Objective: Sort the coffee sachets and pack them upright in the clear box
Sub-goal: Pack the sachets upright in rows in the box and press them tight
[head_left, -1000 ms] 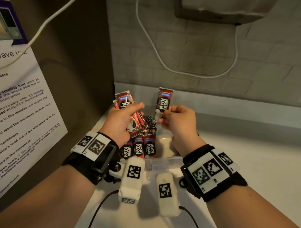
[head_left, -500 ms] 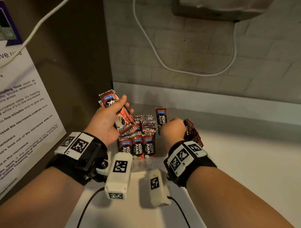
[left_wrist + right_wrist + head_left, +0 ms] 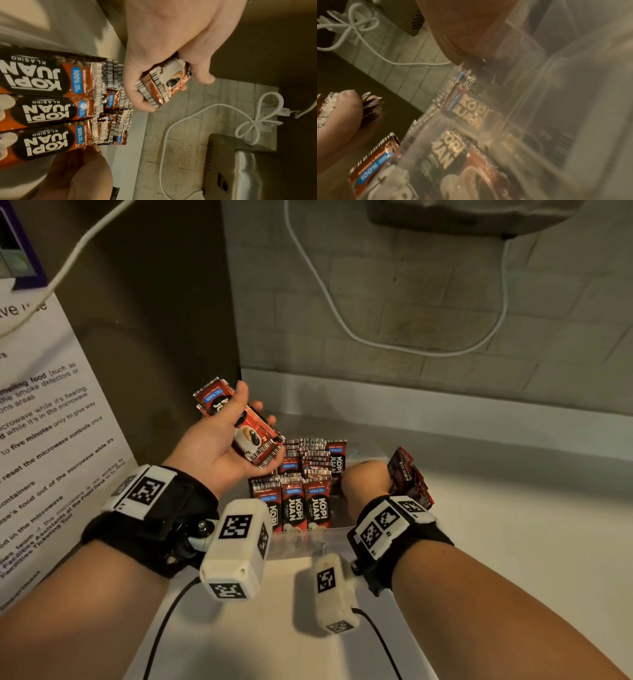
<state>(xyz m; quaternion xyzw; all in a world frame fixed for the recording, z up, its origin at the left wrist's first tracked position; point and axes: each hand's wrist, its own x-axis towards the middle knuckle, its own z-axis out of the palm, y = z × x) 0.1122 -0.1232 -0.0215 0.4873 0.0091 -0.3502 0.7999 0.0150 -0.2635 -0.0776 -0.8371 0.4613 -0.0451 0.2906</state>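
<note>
From the head view, the left hand (image 3: 219,445) was palm up at about ten o'clock from the clear box (image 3: 308,537), its grip curled around a small stack of sachets (image 3: 239,422), thumb pressed across the top one. Their long axis ran from ten o'clock down to four o'clock. The right hand (image 3: 366,479) was sunk into the box at its three o'clock side, fingers hidden, so I could not tell whether that grip was closed. Packed sachets (image 3: 294,501) stood upright in rows, labels facing the camera. A loose pile of sachets (image 3: 409,477) lay on the white tabletop (image 3: 513,542) just right of that wrist.

The left wrist view showed the left hand's fingers (image 3: 137,93) and thumb wrapped around the stack's end, the packed rows (image 3: 51,108) alongside.

The right wrist view was blurred through the box wall (image 3: 530,94); the right hand (image 3: 464,31) reached a dark sachet edge, contact unclear.
</note>
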